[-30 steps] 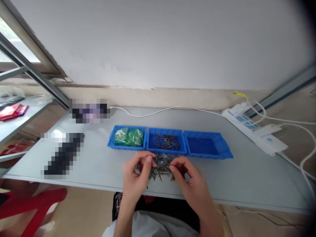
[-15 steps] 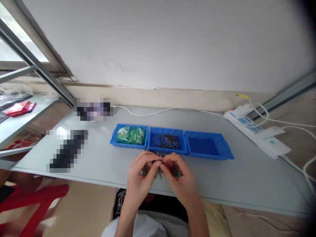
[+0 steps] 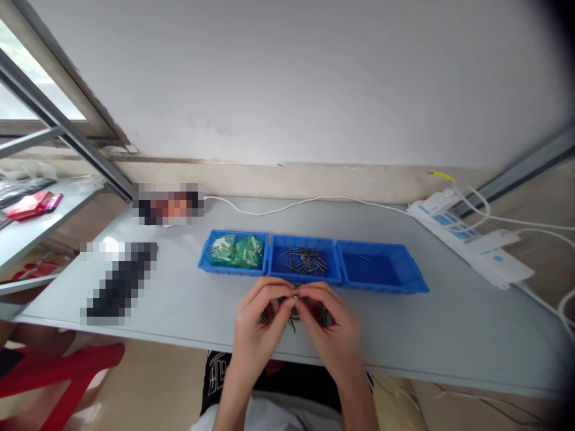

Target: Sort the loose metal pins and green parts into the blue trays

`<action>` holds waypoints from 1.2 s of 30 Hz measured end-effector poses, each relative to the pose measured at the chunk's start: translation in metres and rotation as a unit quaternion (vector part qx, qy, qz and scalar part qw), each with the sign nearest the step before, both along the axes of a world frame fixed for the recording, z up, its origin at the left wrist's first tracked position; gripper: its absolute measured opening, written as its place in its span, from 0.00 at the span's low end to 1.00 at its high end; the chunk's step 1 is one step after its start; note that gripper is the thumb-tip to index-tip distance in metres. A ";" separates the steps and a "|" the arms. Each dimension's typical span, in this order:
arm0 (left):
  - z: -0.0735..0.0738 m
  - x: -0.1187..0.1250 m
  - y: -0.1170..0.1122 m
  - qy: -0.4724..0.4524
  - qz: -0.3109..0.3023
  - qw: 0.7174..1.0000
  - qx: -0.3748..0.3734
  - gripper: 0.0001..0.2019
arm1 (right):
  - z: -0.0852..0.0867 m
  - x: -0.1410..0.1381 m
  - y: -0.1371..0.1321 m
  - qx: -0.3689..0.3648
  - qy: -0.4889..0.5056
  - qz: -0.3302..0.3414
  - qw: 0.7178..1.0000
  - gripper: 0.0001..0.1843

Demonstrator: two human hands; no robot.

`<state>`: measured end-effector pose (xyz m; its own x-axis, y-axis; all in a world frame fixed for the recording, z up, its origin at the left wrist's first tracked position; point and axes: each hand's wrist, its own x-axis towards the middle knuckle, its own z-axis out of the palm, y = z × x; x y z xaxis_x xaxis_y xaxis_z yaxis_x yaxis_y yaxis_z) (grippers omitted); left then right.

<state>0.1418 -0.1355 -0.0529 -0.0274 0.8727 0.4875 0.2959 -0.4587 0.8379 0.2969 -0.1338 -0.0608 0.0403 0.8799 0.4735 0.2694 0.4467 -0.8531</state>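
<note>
My left hand (image 3: 260,320) and my right hand (image 3: 333,323) meet just in front of the blue bins. Both are closed, thumb against fingers, pinching a small metal piece (image 3: 295,296) between their fingertips; its exact kind is too small to make out. Beneath them on the table lies a pile of thin metal rods (image 3: 291,327), mostly covered by the hands. Beyond my fingers stands the middle blue bin (image 3: 305,278) with loose thin metal rods inside. The left blue bin (image 3: 233,270) holds green plastic bags of light-coloured pieces. A single thin piece lies in the right blue bin (image 3: 386,288).
On the grey table (image 3: 179,305), a white power strip (image 3: 467,239) with plugs and cables is at the right. A white cable (image 3: 265,214) runs along the back. Two blurred-out items lie at the left. A red stool (image 3: 67,371) stands beside the table.
Both hands remain pinched together on the small metal piece, with slight finger movement. The view has shifted a little, so the hands and bins sit slightly lower.
</note>
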 end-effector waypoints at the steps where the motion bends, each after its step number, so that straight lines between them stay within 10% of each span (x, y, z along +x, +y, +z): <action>1: 0.000 0.000 0.001 0.002 0.006 1.000 0.006 0.07 | 0.000 0.001 0.000 -0.007 -0.003 -0.001 1.000 0.08; 36: -0.014 -0.009 0.011 0.031 0.008 0.997 -0.077 0.04 | 0.008 -0.004 0.003 -0.082 0.015 -0.026 0.996 0.04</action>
<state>0.1329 -0.1240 -0.0673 -0.0156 0.9370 0.3491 0.3551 -0.3212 0.8779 0.2931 -0.1305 -0.0531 0.0990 0.9420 0.3208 0.2621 0.2863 -0.9216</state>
